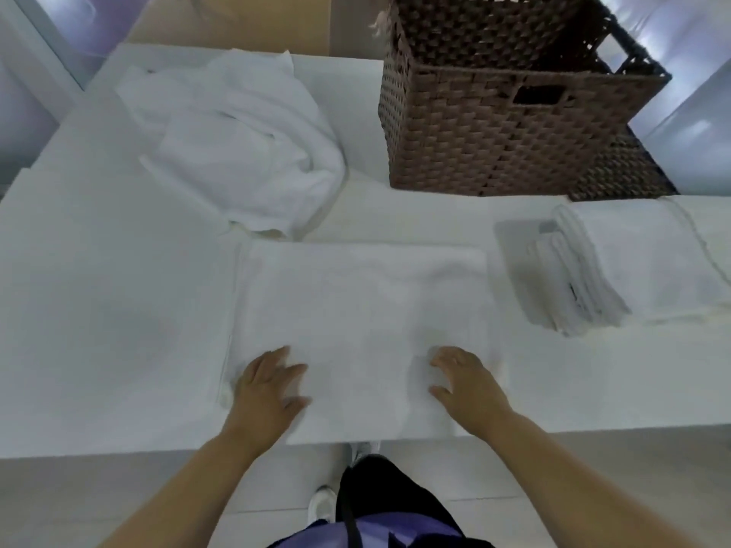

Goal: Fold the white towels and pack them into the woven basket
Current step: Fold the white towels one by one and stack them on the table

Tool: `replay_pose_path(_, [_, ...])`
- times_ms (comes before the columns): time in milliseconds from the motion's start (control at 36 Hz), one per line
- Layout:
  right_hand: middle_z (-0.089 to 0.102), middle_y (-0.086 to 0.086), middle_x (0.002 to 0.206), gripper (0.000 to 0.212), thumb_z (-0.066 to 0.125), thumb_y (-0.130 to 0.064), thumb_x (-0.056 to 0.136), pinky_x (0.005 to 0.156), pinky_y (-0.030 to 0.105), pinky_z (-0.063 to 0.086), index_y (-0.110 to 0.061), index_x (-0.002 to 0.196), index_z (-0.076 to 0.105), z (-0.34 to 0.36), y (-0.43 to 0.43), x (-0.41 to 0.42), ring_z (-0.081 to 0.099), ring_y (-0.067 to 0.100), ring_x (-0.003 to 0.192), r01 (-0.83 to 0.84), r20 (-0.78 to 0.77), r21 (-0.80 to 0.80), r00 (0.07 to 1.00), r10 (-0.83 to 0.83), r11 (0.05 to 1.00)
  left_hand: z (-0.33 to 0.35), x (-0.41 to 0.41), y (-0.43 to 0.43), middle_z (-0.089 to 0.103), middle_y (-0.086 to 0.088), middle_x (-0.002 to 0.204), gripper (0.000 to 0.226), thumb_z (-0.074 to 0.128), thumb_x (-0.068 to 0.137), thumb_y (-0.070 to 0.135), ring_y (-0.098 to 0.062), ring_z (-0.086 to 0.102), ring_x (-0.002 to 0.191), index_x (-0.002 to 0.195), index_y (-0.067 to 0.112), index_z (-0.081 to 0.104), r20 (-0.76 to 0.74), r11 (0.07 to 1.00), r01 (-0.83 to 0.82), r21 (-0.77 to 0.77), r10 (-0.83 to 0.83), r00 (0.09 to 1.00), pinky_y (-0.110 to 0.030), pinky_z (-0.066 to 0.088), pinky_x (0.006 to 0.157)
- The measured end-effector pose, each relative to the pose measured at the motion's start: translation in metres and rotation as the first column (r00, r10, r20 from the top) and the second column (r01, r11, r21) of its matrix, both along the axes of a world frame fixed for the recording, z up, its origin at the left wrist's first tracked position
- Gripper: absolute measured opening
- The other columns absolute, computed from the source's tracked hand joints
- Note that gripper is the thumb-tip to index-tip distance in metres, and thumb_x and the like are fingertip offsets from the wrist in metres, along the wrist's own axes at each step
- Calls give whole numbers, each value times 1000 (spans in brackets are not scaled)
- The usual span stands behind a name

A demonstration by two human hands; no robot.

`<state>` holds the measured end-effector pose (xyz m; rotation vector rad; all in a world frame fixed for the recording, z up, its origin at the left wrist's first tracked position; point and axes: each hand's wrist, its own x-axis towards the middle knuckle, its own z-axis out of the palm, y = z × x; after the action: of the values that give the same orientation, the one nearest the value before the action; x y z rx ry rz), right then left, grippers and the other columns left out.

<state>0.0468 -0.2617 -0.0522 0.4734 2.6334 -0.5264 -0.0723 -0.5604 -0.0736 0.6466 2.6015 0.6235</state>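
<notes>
Dark trousers and a purple top [375, 516] fill the bottom of the view, with a white shoe [322, 504] on the grey floor [79, 488] below the table edge.

Hands: left hand [265, 383] and right hand [464, 383] both lie palm down on the near part of the flat towel [364, 302], fingers spread and fairly straight. Neither holds anything.

Task items: the flat towel is spread on the table [99, 310] directly before the person, its near edge at the table edge. A crumpled heap [245, 152] of unfolded towels sits beyond it to the left. A folded stack [617, 263] lies to the right, apart from the flat towel. The woven basket [514, 132] stands at the far right of the table. The visible part of its interior shows no towel.

Handling, assessed: the cloth looks soft, limp and light, with a terry nap that should cling rather than slide. It will not hold a shape unsupported and will sag if lifted by one point. It is not fragile. The best hold is judged to be a pinch at the two near corners, or along one short edge, carried over evenly. Smoothing with flat palms should set the crease.

Surface and room: the table top is white and smooth. White on white makes towel edges hard to read. A tan panel [257, 17], possibly cardboard, stands behind the table, with pale glossy walls either side
</notes>
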Motion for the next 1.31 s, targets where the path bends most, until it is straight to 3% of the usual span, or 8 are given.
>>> replay_pose_path(139, [-9, -6, 160, 66, 48, -37, 97, 118, 29, 9, -27, 152, 12, -18, -13, 38, -5, 16, 147, -49, 61, 59, 997, 45, 997, -9, 17, -20, 0, 2, 157, 59, 52, 92, 43, -20, -7, 146, 145, 30, 30, -11, 978, 174, -116, -177, 984, -30, 2, 118])
replay_pose_path(361, [12, -1, 157, 49, 48, -27, 98, 109, 36, 32, -20, 143, 31, -18, -25, 50, 14, 21, 145, -61, -5, 145, 998, 63, 988, -9, 24, -26, 19, -13, 155, 46, 46, 98, 26, -37, 14, 143, 142, 13, 40, -117, 942, 260, -213, -288, 950, -43, 18, 116])
replay_pose_path(472, [13, 4, 156, 49, 48, -30, 97, 112, 36, 27, -16, 141, 31, -18, -31, 52, 15, 25, 143, -95, -9, 173, 995, 98, 980, -14, 29, -32, 1, -15, 158, 50, 30, 102, 13, -39, 3, 144, 150, 12, 16, -116, 826, 310, -471, -406, 906, -43, 8, 118])
replay_pose_path(639, [5, 5, 159, 70, 59, -36, 91, 117, 39, 18, -16, 148, 22, -28, -34, 64, 8, 28, 146, -117, 67, 229, 992, 104, 966, 1, 37, -34, 59, -29, 120, 38, 56, 85, 26, -53, 56, 107, 106, -2, 69, -255, 869, 339, -361, -442, 860, -61, 51, 78])
replay_pose_path(694, [19, 9, 156, 63, 66, -23, 87, 110, 43, 30, -15, 142, 35, -29, -34, 66, 22, 31, 142, -120, 31, 264, 993, 116, 957, 0, 40, -39, 60, -25, 122, 58, 33, 93, 44, -51, 57, 108, 108, 1, 69, -202, 854, 365, -372, -458, 866, -61, 50, 80])
replay_pose_path(861, [66, 17, 113, 64, 85, 13, 41, 60, 44, 56, -3, 100, 69, -27, -31, 76, 68, 38, 94, -100, -196, 352, 964, 177, 931, -5, 41, -49, 64, -19, 118, 64, 90, 46, -2, -45, 62, 103, 107, 3, 71, -267, 896, 333, -293, -411, 871, -56, 52, 78])
replay_pose_path(1139, [66, 28, 107, 56, 62, 32, 54, 67, 54, 55, 14, 107, 64, -21, -15, 88, 67, 46, 89, -101, -279, 261, 944, 175, 960, -8, 48, -68, 64, -26, 114, 49, 75, 55, -26, -50, 61, 100, 101, -8, 69, -324, 963, 223, -154, -262, 909, -61, 48, 79])
replay_pose_path(1306, [63, 2, 112, 47, 39, 4, 85, 68, 30, 41, -18, 125, 50, -6, -7, 79, 59, 27, 93, -16, -57, 239, 998, 30, 971, -2, 40, -76, 40, -4, 148, 47, 40, 96, 1, -24, 43, 132, 141, 13, 41, -132, 957, 103, -272, -143, 981, -37, 40, 101])
